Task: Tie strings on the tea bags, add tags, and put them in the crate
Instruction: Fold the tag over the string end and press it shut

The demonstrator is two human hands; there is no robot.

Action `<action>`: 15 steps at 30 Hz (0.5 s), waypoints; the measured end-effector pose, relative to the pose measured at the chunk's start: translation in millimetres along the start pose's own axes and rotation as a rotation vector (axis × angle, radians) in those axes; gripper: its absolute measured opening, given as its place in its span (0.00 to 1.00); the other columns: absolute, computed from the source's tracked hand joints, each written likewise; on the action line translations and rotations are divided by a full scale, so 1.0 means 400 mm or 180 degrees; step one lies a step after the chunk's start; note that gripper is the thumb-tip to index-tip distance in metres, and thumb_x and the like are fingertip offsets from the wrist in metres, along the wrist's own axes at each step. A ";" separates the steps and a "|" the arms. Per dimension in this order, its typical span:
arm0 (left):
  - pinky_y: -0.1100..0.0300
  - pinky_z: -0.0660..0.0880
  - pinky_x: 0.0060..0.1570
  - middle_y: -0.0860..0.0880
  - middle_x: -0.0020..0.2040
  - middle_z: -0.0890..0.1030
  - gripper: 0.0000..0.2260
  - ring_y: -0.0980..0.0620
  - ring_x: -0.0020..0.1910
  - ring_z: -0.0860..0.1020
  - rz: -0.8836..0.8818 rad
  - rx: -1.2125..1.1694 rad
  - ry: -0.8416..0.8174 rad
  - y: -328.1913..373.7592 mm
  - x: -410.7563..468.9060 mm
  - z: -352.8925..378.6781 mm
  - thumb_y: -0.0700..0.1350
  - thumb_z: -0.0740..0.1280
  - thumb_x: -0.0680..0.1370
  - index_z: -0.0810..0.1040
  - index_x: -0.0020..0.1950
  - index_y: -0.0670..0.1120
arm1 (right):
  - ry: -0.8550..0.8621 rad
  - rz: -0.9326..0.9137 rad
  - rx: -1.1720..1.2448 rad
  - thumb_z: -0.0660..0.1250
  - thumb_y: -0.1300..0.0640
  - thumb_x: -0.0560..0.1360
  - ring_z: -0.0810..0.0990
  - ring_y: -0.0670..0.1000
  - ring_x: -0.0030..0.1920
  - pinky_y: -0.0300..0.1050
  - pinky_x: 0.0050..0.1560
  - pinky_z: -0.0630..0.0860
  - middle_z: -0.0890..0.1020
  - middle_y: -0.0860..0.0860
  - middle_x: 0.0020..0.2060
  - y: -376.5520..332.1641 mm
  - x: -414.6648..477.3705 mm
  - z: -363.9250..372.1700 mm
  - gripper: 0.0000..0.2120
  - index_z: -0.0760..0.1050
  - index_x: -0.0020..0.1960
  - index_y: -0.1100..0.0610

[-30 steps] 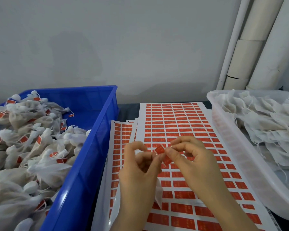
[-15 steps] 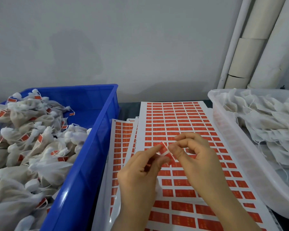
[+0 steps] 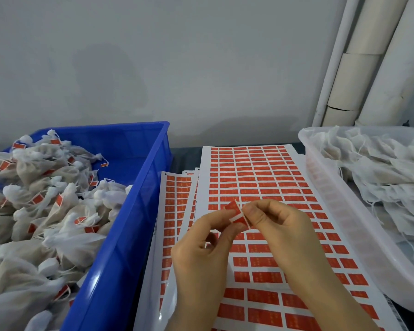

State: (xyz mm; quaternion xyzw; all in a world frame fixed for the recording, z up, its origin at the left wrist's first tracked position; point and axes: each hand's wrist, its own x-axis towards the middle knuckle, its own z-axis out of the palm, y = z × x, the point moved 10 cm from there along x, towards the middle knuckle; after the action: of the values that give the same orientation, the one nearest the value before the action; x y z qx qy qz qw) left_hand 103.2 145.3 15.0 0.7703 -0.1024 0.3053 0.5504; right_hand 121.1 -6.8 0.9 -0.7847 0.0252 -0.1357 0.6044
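A small red tag sticker (image 3: 236, 212) with white edges is held above the sheets of red tags (image 3: 256, 173). My left hand (image 3: 201, 254) pinches its lower left side between thumb and forefinger. My right hand (image 3: 280, 232) pinches its right edge with curled fingertips. A blue crate (image 3: 139, 187) on the left holds several tied white tea bags (image 3: 46, 204) with red tags. A white tray (image 3: 332, 211) on the right holds several flat tea bags (image 3: 382, 173) with loose strings. I cannot tell whether a bag or string hangs under my hands.
Several overlapping tag sheets (image 3: 175, 211) lie between the crate and the tray. A grey wall (image 3: 177, 68) rises close behind. White pipes (image 3: 368, 68) stand at the back right corner.
The tag has unfolded between my fingertips and shows more of its red face. Both hands have stayed over the sheets, shifting only slightly.
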 end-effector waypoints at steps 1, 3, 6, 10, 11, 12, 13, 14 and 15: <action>0.79 0.72 0.39 0.70 0.41 0.80 0.12 0.66 0.44 0.79 0.0039 0.0031 0.0022 0.002 0.000 -0.002 0.53 0.67 0.67 0.74 0.48 0.67 | 0.0004 -0.0010 0.0025 0.60 0.38 0.62 0.74 0.26 0.42 0.17 0.31 0.65 0.78 0.28 0.37 -0.001 0.000 -0.001 0.12 0.76 0.39 0.42; 0.79 0.72 0.39 0.68 0.38 0.80 0.15 0.66 0.43 0.79 0.0143 0.0099 0.0056 0.009 -0.001 -0.006 0.51 0.68 0.67 0.74 0.51 0.65 | -0.0002 -0.0021 0.0085 0.61 0.39 0.63 0.76 0.28 0.42 0.18 0.32 0.66 0.79 0.30 0.37 -0.002 -0.001 0.001 0.12 0.77 0.40 0.43; 0.80 0.72 0.40 0.68 0.41 0.77 0.14 0.65 0.45 0.79 0.0333 0.0211 0.0081 0.020 -0.003 -0.009 0.48 0.69 0.67 0.76 0.51 0.58 | 0.0026 -0.0030 0.0135 0.61 0.38 0.63 0.76 0.28 0.42 0.18 0.32 0.67 0.80 0.30 0.36 -0.004 -0.004 0.002 0.12 0.77 0.39 0.43; 0.81 0.71 0.40 0.68 0.41 0.76 0.11 0.68 0.46 0.77 0.0401 0.0303 0.0059 0.024 -0.003 -0.007 0.51 0.67 0.68 0.78 0.50 0.55 | 0.0115 -0.0114 0.0034 0.61 0.38 0.63 0.74 0.27 0.43 0.23 0.31 0.69 0.78 0.27 0.36 -0.012 -0.005 0.001 0.10 0.76 0.37 0.42; 0.82 0.70 0.40 0.68 0.41 0.76 0.11 0.69 0.45 0.77 0.0399 0.0337 0.0051 0.024 -0.003 -0.006 0.51 0.67 0.68 0.79 0.50 0.54 | 0.0141 -0.0154 -0.0021 0.61 0.38 0.63 0.74 0.27 0.43 0.24 0.34 0.69 0.78 0.27 0.37 -0.015 -0.004 -0.001 0.10 0.76 0.37 0.42; 0.83 0.69 0.40 0.67 0.41 0.76 0.12 0.71 0.44 0.77 0.0399 0.0381 0.0043 0.023 -0.003 -0.004 0.50 0.68 0.68 0.79 0.50 0.54 | 0.0166 -0.0201 -0.0067 0.61 0.38 0.63 0.74 0.27 0.43 0.26 0.38 0.68 0.78 0.28 0.37 -0.017 -0.005 -0.002 0.10 0.75 0.37 0.42; 0.83 0.69 0.40 0.66 0.41 0.77 0.12 0.71 0.40 0.77 0.0409 0.0431 0.0033 0.023 -0.004 -0.002 0.50 0.68 0.68 0.80 0.50 0.53 | 0.0185 -0.0250 -0.0102 0.61 0.38 0.63 0.74 0.28 0.44 0.28 0.40 0.68 0.78 0.28 0.38 -0.019 -0.005 -0.003 0.10 0.75 0.37 0.42; 0.84 0.68 0.40 0.65 0.41 0.77 0.12 0.71 0.36 0.77 0.0433 0.0488 0.0023 0.023 -0.004 0.000 0.50 0.68 0.68 0.80 0.50 0.53 | 0.0199 -0.0286 -0.0127 0.61 0.38 0.63 0.75 0.29 0.44 0.29 0.41 0.69 0.78 0.29 0.39 -0.021 -0.005 -0.004 0.10 0.75 0.37 0.42; 0.84 0.68 0.40 0.64 0.40 0.77 0.12 0.71 0.33 0.76 0.0451 0.0535 0.0024 0.024 -0.004 0.001 0.50 0.68 0.68 0.79 0.51 0.54 | 0.0208 -0.0314 -0.0147 0.61 0.38 0.63 0.75 0.30 0.45 0.30 0.41 0.69 0.78 0.29 0.39 -0.023 -0.006 -0.005 0.09 0.76 0.37 0.41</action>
State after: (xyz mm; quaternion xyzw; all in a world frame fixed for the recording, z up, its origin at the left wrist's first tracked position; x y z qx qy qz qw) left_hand 97.3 141.3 21.4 0.8034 -0.1286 0.3539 0.4612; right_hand 117.2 -5.7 9.7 -0.7939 0.0094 -0.1903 0.5775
